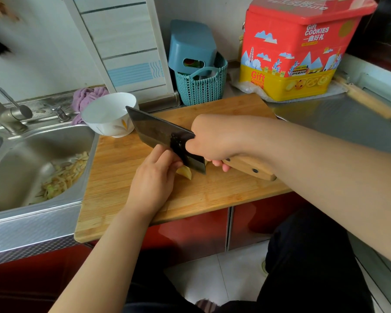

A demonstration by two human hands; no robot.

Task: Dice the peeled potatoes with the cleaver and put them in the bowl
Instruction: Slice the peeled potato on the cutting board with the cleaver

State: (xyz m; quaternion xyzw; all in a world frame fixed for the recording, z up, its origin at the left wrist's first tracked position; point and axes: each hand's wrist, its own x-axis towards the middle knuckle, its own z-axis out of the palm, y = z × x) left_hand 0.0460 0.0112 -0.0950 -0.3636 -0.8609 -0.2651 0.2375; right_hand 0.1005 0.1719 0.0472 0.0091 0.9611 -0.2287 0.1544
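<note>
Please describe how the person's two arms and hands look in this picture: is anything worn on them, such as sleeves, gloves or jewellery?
Both arms are bare as far as the picture shows: no sleeve reaches either forearm. The left hand and the right hand wear no gloves, and no ring, watch or bracelet can be seen on the sides that show. Below the arms the person wears dark clothing.

1. The cutting board is pale wood with a fine striped grain, matt.
2. The cleaver has a dark, dull metal blade and a smooth wooden handle (two dark rivets).
3. The bowl is glossy white ceramic.
4. The sink is brushed steel.
5. The basket is woven-look teal plastic.
</note>
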